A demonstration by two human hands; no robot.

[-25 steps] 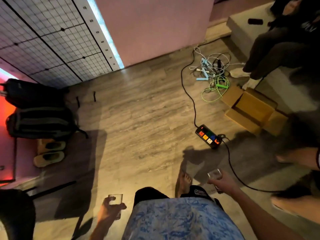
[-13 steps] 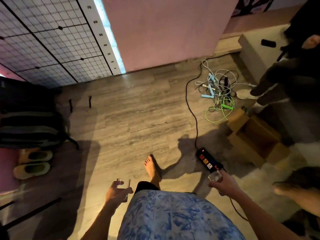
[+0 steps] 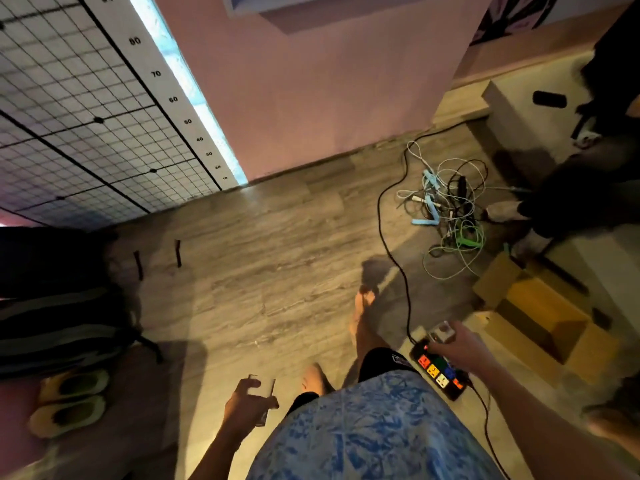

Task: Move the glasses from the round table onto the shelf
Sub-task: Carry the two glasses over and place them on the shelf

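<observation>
place: home room used for recording | evidence: slippers [image 3: 69,400], backpacks [image 3: 59,327], numbered grid panel [image 3: 86,109], power strip [image 3: 441,374] on wood floor [image 3: 259,265]

Blue-and-white mottled shirt [image 3: 374,431]; pink wall [image 3: 311,84]; grey wood-grain floor [image 3: 270,265]; black-gridded white panel [image 3: 76,109]; yellow slippers [image 3: 69,400]; green cable [image 3: 467,237]; black power strip [image 3: 441,370] with red, yellow, blue sockets.

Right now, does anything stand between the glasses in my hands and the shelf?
The shelf is not clearly in view. The floor toward the pink wall shows no obstacle; the power strip, black cable and cable tangle lie to the right.
</observation>
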